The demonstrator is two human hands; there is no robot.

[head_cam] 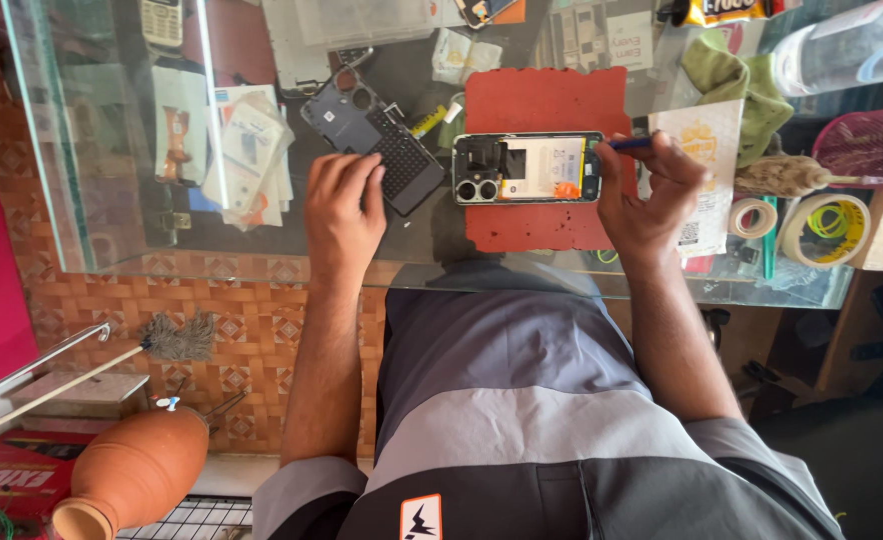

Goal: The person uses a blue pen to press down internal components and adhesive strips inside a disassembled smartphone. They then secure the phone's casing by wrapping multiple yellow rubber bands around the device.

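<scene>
An opened phone (528,167) lies face down on a red mat (548,112) on the glass counter (262,245), its battery and camera lenses exposed. My right hand (648,192) holds a thin blue tool (630,143) whose tip meets the phone's right end. My left hand (345,212) rests with curled fingers on the glass, touching the lower edge of the detached dark back cover (374,136), which lies left of the mat.
Tape rolls (824,229) and a brush (790,177) sit at the right, with a green cloth (734,80) and a paper slip (704,165). Plastic packets (252,150) lie at the left. Below the counter: a clay pot (130,475) and a duster (177,338).
</scene>
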